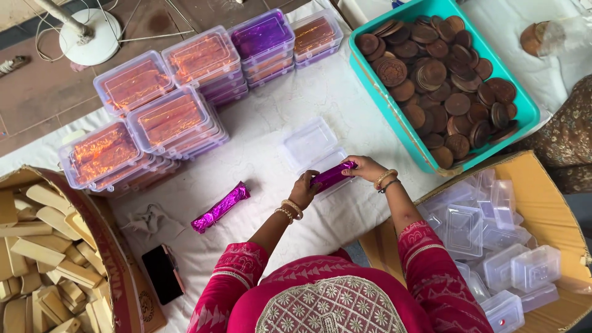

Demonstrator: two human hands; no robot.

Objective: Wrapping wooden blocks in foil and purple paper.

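My left hand point(303, 190) and my right hand point(365, 168) both grip a purple foil-wrapped bar point(333, 175), holding it just over an open clear plastic box point(311, 147) on the white cloth. A second purple wrapped bar point(220, 207) lies loose on the cloth to the left of my hands. Bangles sit on both wrists.
Stacks of filled clear boxes point(166, 98) stand at the back left. A teal tub of brown round discs point(441, 80) is at the right. A carton of empty clear boxes point(499, 246) lies lower right, a carton of pale wooden sticks point(37, 246) lower left, beside a black phone point(161, 273).
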